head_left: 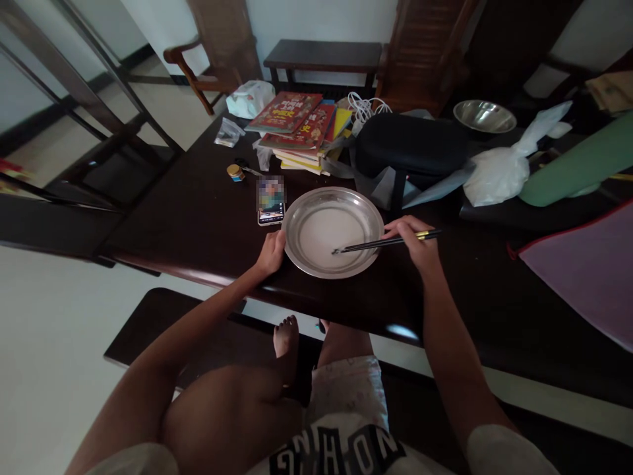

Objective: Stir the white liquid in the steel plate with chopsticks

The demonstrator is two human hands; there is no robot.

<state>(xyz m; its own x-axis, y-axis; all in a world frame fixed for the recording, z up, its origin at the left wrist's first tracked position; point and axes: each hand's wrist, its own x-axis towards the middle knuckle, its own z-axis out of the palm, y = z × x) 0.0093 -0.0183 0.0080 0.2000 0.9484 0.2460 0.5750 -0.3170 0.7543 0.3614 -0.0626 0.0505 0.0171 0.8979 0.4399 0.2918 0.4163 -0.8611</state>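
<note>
Dark table [208,224]; round shiny steel plate [316,264]; left hand [271,253] grips rim; right hand [413,239] pinches chopsticks [380,243].

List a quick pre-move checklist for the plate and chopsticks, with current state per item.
1. Left hand steadying plate at its rim: ok.
2. Right hand gripping chopsticks: ok.
3. Chopstick tips inside the plate: ok.
4. Tips pinching anything: cannot tell, too small.
5. Plate fully on the table, back from the edge: ok.
6. Phone apart from the plate rim: not ok, it looks to touch it.
</note>
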